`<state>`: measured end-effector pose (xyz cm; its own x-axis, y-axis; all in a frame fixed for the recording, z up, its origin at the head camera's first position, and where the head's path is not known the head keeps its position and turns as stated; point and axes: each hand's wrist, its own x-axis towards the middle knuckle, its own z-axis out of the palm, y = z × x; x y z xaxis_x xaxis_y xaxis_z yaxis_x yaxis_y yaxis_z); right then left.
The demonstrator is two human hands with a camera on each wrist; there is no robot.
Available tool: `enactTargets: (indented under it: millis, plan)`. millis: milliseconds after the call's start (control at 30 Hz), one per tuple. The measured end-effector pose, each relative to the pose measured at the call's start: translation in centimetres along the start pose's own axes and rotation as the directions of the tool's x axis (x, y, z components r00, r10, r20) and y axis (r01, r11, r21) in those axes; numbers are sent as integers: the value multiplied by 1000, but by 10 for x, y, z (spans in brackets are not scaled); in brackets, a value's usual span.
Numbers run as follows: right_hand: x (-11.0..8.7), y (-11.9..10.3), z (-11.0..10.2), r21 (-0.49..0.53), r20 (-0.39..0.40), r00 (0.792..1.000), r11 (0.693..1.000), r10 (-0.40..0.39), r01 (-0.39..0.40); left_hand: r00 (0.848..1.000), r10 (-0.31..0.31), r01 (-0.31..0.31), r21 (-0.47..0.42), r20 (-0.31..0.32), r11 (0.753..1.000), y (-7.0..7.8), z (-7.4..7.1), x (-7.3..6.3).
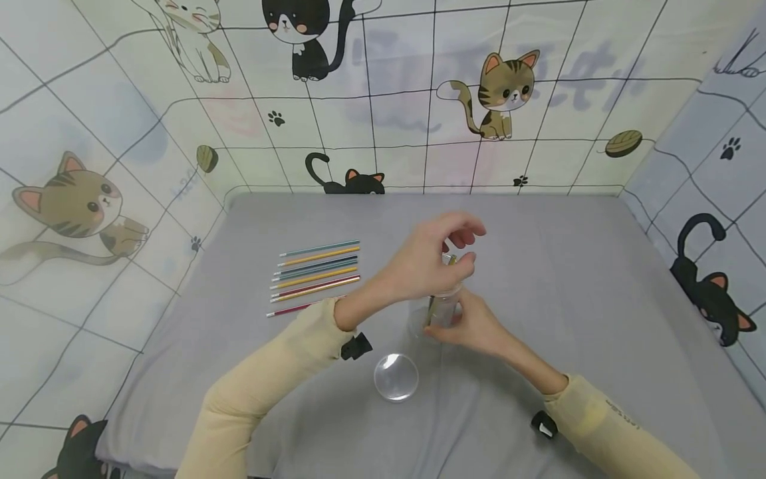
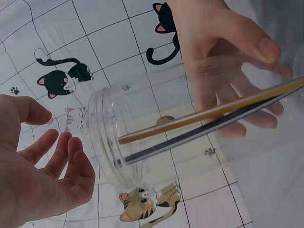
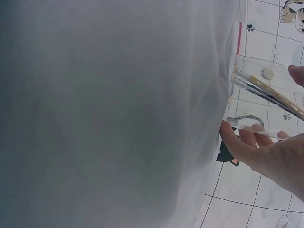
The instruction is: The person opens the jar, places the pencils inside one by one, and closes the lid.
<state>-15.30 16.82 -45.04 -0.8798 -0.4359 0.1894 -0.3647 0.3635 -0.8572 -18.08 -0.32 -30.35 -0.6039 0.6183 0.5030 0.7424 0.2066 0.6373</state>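
Note:
A clear jar (image 1: 444, 309) stands upright on the grey cloth, and my right hand (image 1: 479, 322) grips its side with thumb and fingers around the wall. Two pencils lean inside it; the left wrist view shows a gold pencil (image 2: 190, 119) and a dark pencil (image 2: 183, 137). Above the jar's mouth is my left hand (image 1: 427, 256), fingers loosely bent and apart, nothing between them. In the left wrist view the left hand (image 2: 52, 175) is beside the jar's rim (image 2: 111, 135), with a small gap between them.
To the left, several pencils (image 1: 316, 268) in blue, gold and red lie in a rough row on the grey cloth (image 1: 568, 299). A round clear lid (image 1: 396, 377) rests on the cloth in front of the jar. Cat-patterned sheeting (image 1: 395, 120) surrounds the back and sides.

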Motion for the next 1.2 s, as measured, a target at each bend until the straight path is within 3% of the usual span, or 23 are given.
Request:
enactTargets:
  millis: [233, 400, 600, 733, 867, 967, 1067, 1100, 1200]
  plan:
    - [1, 0, 2, -62, -54, 998, 997, -42, 39, 992, -83, 81, -32, -95, 996, -11, -22, -9]
    - [1, 0, 4, -73, -66, 996, 996, -52, 47, 975, -156, 147, -68, -156, 987, -27, -35, -26]
    - [0, 1, 4, -79, -73, 997, 997, -31, 25, 954, -242, 236, -59, -175, 970, -43, -40, -46]
    - [1, 3, 4, -73, -71, 997, 997, -25, 19, 953, -267, 263, -48, -143, 964, -51, -43, -55]
    - [1, 3, 5, -79, -69, 997, 997, -30, 24, 951, -305, 307, 33, -52, 951, -67, -50, -69]
    - [1, 4, 4, -86, -72, 997, 996, -38, 32, 927, -375, 371, 112, 21, 922, -82, -55, -83]
    - [2, 4, 4, -85, -73, 996, 996, -45, 39, 901, -430, 420, 128, 65, 899, -93, -59, -95]
    - [2, 4, 4, -83, -72, 996, 996, -48, 42, 896, -438, 428, 124, 73, 895, -95, -60, -98]
    - [2, 4, 4, -79, -68, 996, 996, -53, 47, 902, -422, 414, 93, 91, 905, -100, -61, -104]
